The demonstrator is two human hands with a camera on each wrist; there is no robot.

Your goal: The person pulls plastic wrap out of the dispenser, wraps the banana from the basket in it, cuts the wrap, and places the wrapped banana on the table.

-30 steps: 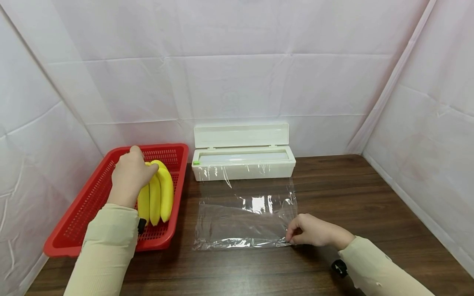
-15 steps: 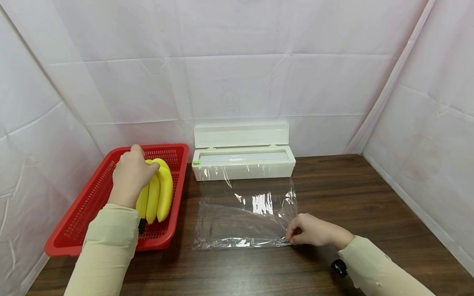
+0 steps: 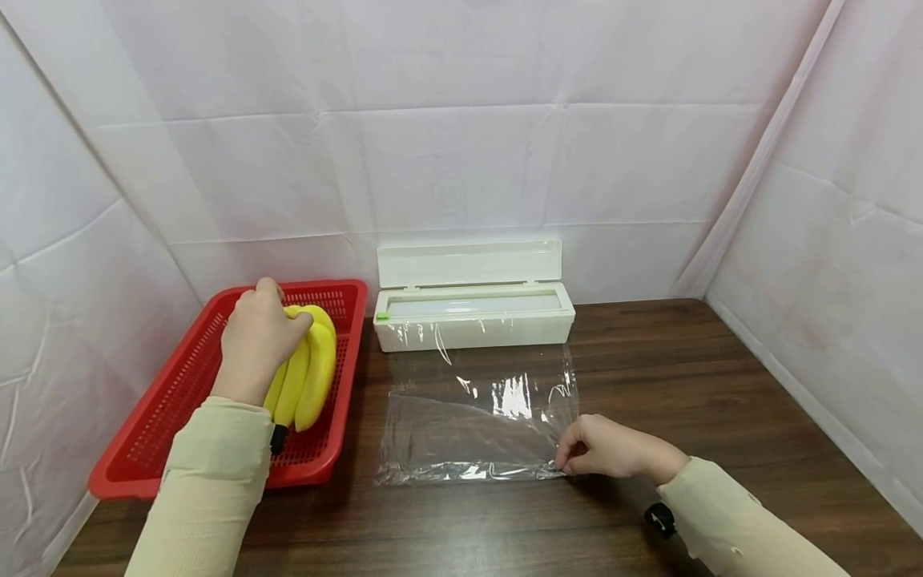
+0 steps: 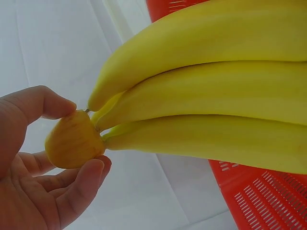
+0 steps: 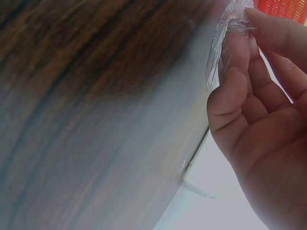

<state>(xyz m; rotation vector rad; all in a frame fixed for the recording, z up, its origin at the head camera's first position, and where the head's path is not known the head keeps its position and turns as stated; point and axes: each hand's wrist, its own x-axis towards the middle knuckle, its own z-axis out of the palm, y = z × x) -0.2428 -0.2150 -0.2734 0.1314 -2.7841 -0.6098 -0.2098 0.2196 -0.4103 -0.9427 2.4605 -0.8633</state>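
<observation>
My left hand pinches the stem end of a bunch of yellow bananas over the red basket. In the left wrist view, thumb and fingers grip the brownish stem knob, and the bananas stretch away to the right. My right hand pinches the near right corner of a sheet of plastic wrap. That sheet runs over the wood table from the white wrap dispenser. Up close, crumpled wrap shows between the right thumb and fingers.
The dispenser's lid stands raised against the white cloth wall. A green slider sits at its left end. Dark wood table extends to the right; cloth walls enclose the sides and back.
The bananas have risen slightly in my left hand, and their lower tips have swung a little to the left. My right hand stays at the wrap's corner.
</observation>
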